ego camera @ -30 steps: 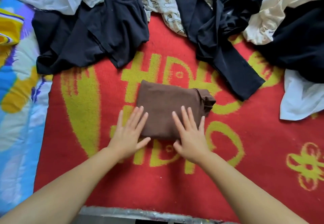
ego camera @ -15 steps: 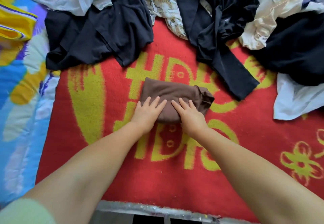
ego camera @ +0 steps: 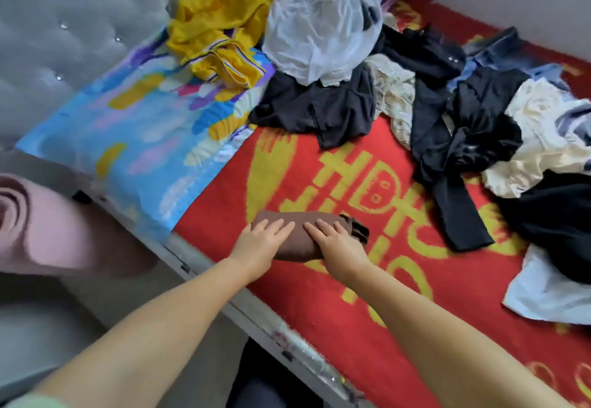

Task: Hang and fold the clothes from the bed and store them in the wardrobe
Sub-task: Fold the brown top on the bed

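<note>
A folded brown garment (ego camera: 299, 241) lies on the red and yellow blanket (ego camera: 319, 292) near the bed's front edge. My left hand (ego camera: 260, 243) rests flat on its left half with straight fingers. My right hand (ego camera: 335, 243) presses flat on its right half, fingers pointing up and left. A bunched end of the brown cloth sticks out past my right hand. Unfolded clothes lie behind: a black garment (ego camera: 316, 105), a white sheer one (ego camera: 319, 27), a yellow one (ego camera: 217, 33), and a long black piece (ego camera: 454, 158).
A grey tufted headboard (ego camera: 64, 40) stands at the left. A blue patterned pillow (ego camera: 137, 139) lies beside the blanket. Cream (ego camera: 537, 148), dark (ego camera: 559, 215) and white (ego camera: 550, 289) clothes crowd the right. A pink rolled mat (ego camera: 41, 222) lies off the bed. The bed's grey edge (ego camera: 256, 318) runs diagonally.
The view has swung left and pulled back, showing the headboard and pillow. The brown garment went from a wider rectangle to a narrower bundle, and both hands now press on top of it.
</note>
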Available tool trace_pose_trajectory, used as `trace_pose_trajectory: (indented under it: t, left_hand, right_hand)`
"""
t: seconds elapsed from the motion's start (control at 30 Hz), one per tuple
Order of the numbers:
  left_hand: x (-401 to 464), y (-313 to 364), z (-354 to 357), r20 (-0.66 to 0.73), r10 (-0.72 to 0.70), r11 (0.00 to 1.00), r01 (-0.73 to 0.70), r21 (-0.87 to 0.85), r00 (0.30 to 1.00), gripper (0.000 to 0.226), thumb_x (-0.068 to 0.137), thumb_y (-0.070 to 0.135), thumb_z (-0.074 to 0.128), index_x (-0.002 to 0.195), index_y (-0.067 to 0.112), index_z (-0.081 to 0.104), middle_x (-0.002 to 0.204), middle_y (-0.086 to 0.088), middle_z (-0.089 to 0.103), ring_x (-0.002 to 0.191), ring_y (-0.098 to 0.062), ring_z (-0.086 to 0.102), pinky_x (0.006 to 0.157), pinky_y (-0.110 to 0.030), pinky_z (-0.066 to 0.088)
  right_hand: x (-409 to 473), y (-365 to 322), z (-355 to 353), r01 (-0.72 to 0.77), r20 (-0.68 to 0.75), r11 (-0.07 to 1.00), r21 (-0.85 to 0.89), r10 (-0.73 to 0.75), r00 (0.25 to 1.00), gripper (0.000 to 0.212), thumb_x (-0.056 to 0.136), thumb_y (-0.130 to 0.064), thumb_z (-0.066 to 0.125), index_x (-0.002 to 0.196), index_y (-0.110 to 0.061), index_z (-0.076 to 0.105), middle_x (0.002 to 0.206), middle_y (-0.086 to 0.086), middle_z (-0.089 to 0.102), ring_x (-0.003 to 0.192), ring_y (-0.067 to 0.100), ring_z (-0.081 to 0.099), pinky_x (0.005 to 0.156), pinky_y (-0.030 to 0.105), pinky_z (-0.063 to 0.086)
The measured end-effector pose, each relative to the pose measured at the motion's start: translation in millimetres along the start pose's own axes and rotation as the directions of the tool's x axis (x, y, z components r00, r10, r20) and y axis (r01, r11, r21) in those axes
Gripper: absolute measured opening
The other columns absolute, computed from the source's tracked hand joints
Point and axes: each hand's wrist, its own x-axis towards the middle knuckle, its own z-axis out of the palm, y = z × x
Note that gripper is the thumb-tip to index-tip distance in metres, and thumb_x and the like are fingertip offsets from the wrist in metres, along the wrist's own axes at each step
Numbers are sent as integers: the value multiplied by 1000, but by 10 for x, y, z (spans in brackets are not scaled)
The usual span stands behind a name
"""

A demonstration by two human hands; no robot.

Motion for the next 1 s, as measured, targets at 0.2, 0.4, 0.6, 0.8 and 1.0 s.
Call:
trace_pose_trajectory:
  t: [0.2, 0.4, 0.6, 0.8, 1.0]
  left_hand:
    - [-1236, -39, 283, -46, -307, 935, 292, -201, 951, 80, 92, 0, 47, 155, 27, 6, 160, 1, 19, 144, -27, 23, 114, -44, 28]
    - [-2470, -153, 621, -20, -553, 782, 511, -358, 833, 78, 90, -1, 44, 155, 30, 12, 159, 1, 22, 143, -24, 26, 110, -39, 33]
    - [-3835, -278, 1044, 21, -713, 618, 643, -452, 701, 77, 90, -1, 45, 155, 28, 13, 157, 0, 25, 140, -24, 30, 107, -37, 35]
    - [-5452, -661, 1762, 50, -783, 536, 712, -453, 621, 76, 90, 0, 45, 154, 27, 15, 151, -3, 33, 133, -29, 38, 102, -41, 40]
    - [-7030, -939, 2625, 134, -843, 394, 768, -506, 521, 71, 90, 7, 44, 154, 27, 18, 149, -2, 36, 129, -30, 40, 99, -40, 42]
  right_hand:
    - [-345, -763, -1, 286, 31, 938, -193, -286, 958, 80, 94, 4, 44, 155, -31, 5, 161, -2, 12, 147, 33, 16, 93, 42, 51]
    - [-662, -1784, 157, 533, 149, 790, -303, -513, 845, 75, 95, 0, 45, 155, -28, 10, 160, -1, 16, 145, 32, 18, 102, 45, 45]
    - [-1126, -3049, 518, 697, 255, 624, -353, -653, 713, 72, 94, -1, 45, 155, -26, 15, 160, -2, 17, 145, 28, 19, 109, 47, 37]
    - [-1739, -4530, 1291, 787, 306, 517, -337, -730, 611, 73, 93, -6, 48, 155, -28, 16, 160, -3, 18, 146, 24, 17, 114, 44, 32]
    - [-2351, -6007, 2171, 881, 403, 379, -284, -786, 468, 72, 94, -6, 46, 154, -32, 16, 161, -4, 18, 147, 26, 17, 117, 46, 25]
